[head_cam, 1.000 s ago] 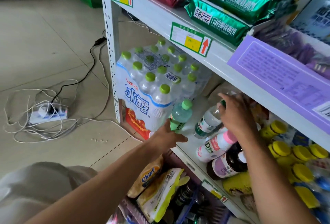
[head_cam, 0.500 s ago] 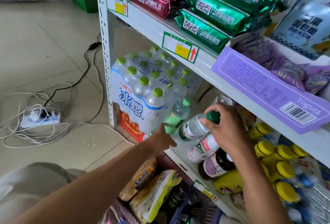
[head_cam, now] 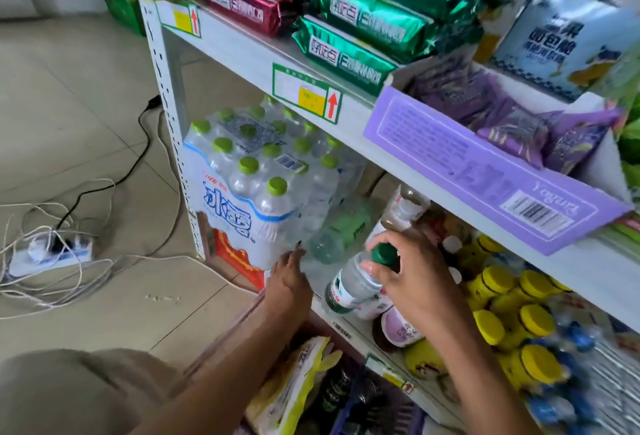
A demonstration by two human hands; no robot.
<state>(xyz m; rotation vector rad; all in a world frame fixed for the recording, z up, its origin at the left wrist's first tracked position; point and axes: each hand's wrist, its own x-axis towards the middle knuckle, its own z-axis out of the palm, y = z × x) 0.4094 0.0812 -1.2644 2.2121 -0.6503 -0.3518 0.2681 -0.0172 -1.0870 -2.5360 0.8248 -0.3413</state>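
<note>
Where the middle shelf's front edge runs right of the shrink-wrapped water pack, only a narrow strip of bare board shows between the pack and the crowded bottles. The left hand lies low at the pack's right corner, fingers nearly straight and holding nothing. Further right, the right hand curls round the neck of a green-capped clear bottle. The bottle is tilted, its cap pointing up and rearward. Behind it, against the pack, is a blurred green-labelled bottle.

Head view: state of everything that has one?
dark-capped bottle: capped, tilted, held
right hand: grips dark-capped bottle's neck
water pack: shrink-wrapped, unopened
pale green bottle: leaning by water pack, blurred
left hand: fingers straight at pale green bottle; contact unclear
yellow-capped bottles: capped, standing
power strip: plugs inserted
</note>
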